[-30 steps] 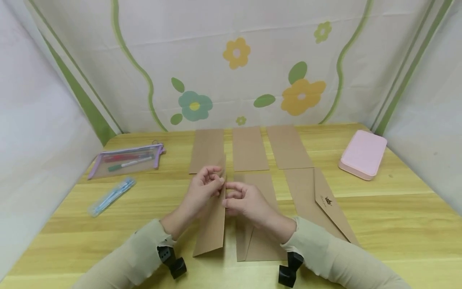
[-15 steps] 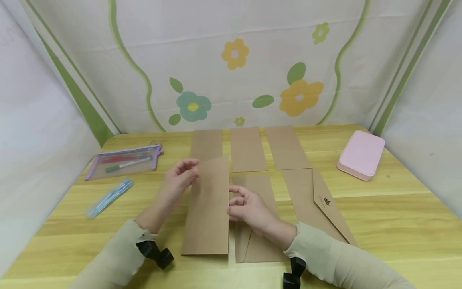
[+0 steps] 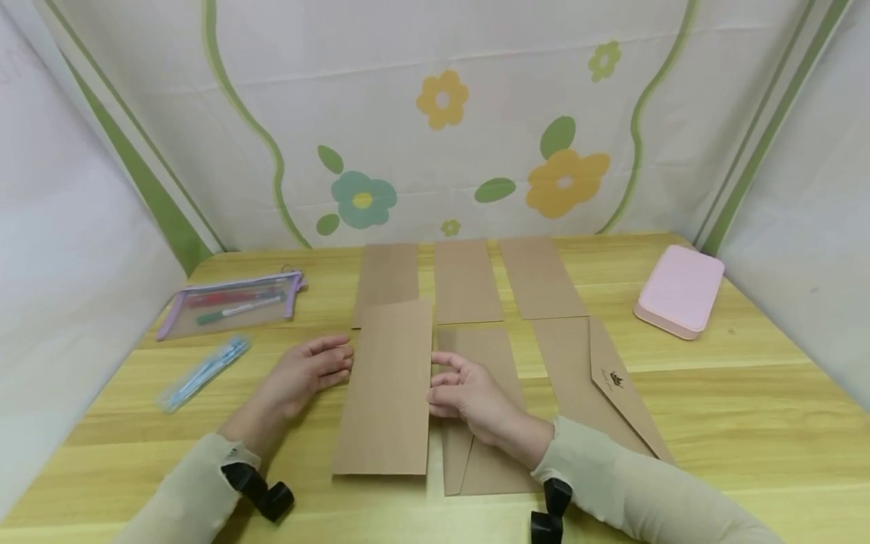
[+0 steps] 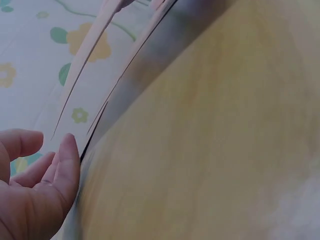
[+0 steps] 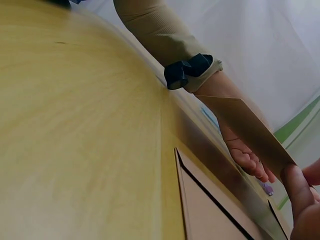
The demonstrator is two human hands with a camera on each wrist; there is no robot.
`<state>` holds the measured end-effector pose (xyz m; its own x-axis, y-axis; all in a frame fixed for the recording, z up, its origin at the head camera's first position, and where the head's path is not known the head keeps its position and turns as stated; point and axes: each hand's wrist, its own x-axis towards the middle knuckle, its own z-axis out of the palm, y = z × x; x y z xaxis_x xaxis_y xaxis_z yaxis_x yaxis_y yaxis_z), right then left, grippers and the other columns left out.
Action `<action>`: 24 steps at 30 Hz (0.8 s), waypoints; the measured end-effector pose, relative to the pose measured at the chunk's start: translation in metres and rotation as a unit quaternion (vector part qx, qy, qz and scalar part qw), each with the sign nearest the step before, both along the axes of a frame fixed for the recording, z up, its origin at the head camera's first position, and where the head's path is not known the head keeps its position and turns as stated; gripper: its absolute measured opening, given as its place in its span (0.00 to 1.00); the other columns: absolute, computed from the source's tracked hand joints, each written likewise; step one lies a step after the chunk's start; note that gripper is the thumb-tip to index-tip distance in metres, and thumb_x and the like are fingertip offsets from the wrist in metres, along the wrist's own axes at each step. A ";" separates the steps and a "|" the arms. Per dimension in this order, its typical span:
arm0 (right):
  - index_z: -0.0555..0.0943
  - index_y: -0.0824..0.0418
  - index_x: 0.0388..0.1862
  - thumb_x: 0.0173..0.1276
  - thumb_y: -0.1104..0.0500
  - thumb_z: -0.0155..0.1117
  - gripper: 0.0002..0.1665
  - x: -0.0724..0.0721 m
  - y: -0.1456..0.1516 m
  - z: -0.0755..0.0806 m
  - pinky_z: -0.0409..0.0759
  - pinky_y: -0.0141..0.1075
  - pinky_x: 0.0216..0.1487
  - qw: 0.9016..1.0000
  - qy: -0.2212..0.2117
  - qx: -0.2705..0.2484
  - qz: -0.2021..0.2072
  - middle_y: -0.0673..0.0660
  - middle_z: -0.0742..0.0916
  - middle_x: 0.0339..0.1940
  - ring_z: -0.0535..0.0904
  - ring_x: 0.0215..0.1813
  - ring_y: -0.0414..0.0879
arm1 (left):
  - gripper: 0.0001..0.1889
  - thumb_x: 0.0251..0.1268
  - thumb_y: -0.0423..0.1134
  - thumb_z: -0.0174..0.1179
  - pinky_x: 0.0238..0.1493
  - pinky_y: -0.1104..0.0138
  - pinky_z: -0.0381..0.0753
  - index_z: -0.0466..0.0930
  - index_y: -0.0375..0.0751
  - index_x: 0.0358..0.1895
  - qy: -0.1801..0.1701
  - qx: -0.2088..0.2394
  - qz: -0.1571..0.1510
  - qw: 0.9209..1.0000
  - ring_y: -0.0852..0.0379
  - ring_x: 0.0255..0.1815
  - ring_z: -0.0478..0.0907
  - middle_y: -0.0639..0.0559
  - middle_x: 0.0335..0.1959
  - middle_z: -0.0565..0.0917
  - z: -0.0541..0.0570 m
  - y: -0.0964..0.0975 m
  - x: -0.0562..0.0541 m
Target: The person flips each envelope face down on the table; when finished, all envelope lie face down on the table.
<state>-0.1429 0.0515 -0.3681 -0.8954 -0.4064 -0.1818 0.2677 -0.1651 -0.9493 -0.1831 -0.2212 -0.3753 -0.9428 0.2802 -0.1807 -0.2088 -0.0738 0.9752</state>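
Note:
A brown kraft envelope [image 3: 387,385] is held a little above the table, tilted, its plain face toward me. My right hand [image 3: 485,404] pinches its right edge between thumb and fingers; the right wrist view shows the thumb [image 5: 297,187] against the raised envelope [image 5: 247,132]. Beside the left edge is my left hand [image 3: 299,378], its fingers loosely bent and gripping nothing. In the left wrist view a gap separates the thumb and fingers of the left hand [image 4: 42,200]. Whether its fingertips touch the envelope cannot be told.
Three brown envelopes [image 3: 469,279] lie in a back row. Two more are at front: one [image 3: 499,461] under my right hand, another [image 3: 578,363] with a printed flap. At left lie a mesh pencil pouch [image 3: 238,306] and a blue packet [image 3: 207,374]; a pink case [image 3: 683,291] lies right.
The held envelope has turned from nearly edge-on to facing me. My left hand has let go of it and moved left and down. My right hand keeps its pinch, almost unmoved.

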 end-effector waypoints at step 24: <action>0.47 0.65 0.74 0.50 0.78 0.59 0.53 -0.008 -0.013 0.000 0.83 0.35 0.34 0.993 0.010 0.109 0.043 0.56 0.80 0.25 0.78 0.26 0.41 | 0.30 0.59 0.30 0.58 0.37 0.64 0.81 0.60 0.27 0.65 0.044 -0.223 -0.038 0.973 0.58 0.33 0.76 0.46 0.33 0.77 0.014 0.006 0.015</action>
<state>-0.1511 0.0388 -0.3685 -0.8631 -0.4353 -0.2563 0.2529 0.0668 -0.9652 -0.1679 -0.2149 -0.3613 -0.9397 0.2621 -0.2197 -0.1115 0.3727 0.9212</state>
